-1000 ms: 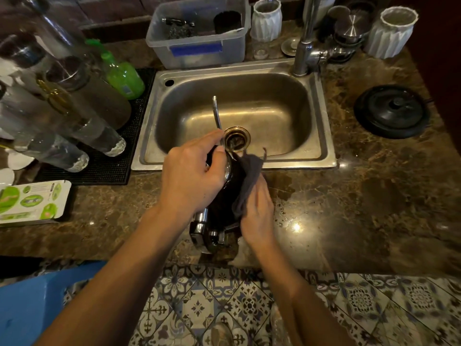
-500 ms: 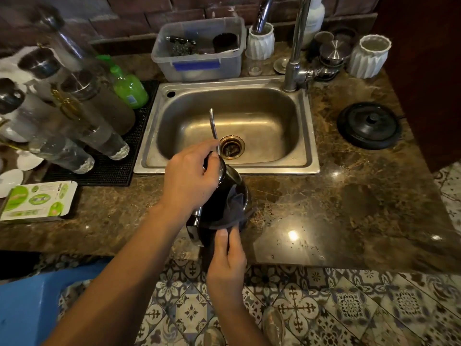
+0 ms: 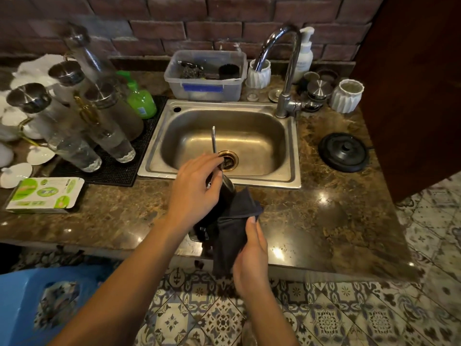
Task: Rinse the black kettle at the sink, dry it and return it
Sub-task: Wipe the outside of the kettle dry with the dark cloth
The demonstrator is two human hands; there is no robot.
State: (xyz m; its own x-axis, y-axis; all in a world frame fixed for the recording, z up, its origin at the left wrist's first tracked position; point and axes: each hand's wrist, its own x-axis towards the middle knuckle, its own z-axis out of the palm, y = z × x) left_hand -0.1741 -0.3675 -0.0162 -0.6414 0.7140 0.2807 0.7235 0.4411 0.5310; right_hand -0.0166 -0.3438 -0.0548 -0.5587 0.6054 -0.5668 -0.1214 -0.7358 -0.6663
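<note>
The kettle [image 3: 224, 196] was held tilted above the front edge of the counter [image 3: 324, 221], just in front of the sink [image 3: 224, 141], with its thin curved spout [image 3: 213, 139] pointing up over the basin. The left hand [image 3: 197, 188] was closed around the kettle's upper body near the metal rim, and the right hand [image 3: 252, 258] was closed on a dark cloth [image 3: 234, 228] pressed against the kettle's lower side, so that much of the body was hidden. No water was seen running from the tap [image 3: 287, 71]. The drying step was judged to be in hand, with the rinse apparently done and the return not yet made. The round black base [image 3: 344, 152] was seen at the right edge of the counter, well apart from the kettle, and was taken to be where it belongs. The kettle was judged to be stiff, fairly light when empty, and possibly slippery where damp. The spout looked slender and easily bent, so it was thought a poor place to grip. A firm hold around the body or on the handle, which could not be clearly made out under the cloth, was considered safer. A knock against the sink's steel rim was judged the main risk.
</note>
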